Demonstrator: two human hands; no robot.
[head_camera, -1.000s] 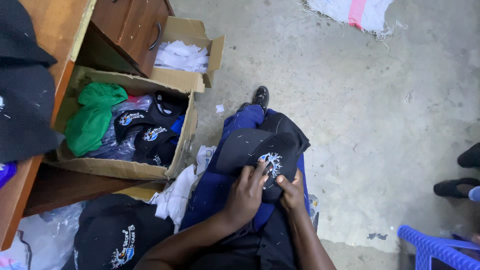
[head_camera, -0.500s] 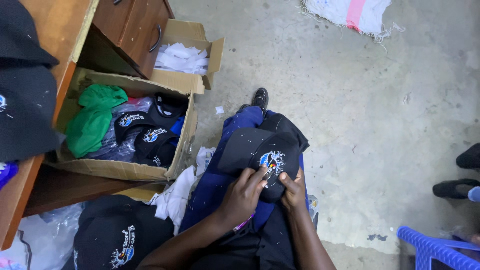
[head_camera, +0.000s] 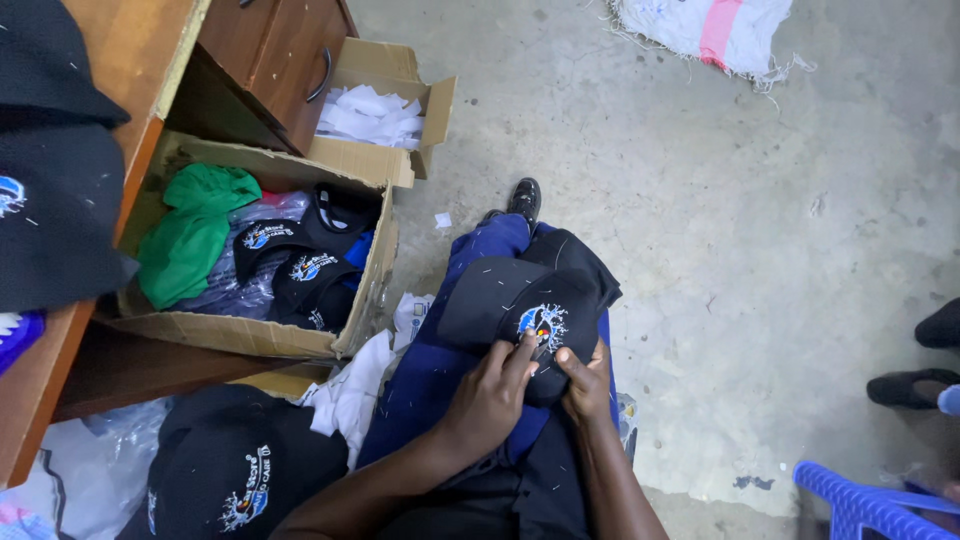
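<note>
Black baseball cap (head_camera: 530, 320) on lap, embroidered badge up | left hand (head_camera: 490, 400) fingertips pinching at the badge's stitching | right hand (head_camera: 588, 385) thumb and fingers gripping cap's crown | cardboard box (head_camera: 250, 335) holds more caps; another cap (head_camera: 235, 470) lies beside the knee | progress: cannot tell

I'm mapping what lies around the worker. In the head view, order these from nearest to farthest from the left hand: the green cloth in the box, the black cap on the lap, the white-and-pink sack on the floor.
From the left hand:
1. Black cap, on the lap, under its fingertips.
2. Green cloth, in the cardboard box at left.
3. White-and-pink sack, on the floor at top right.
</note>
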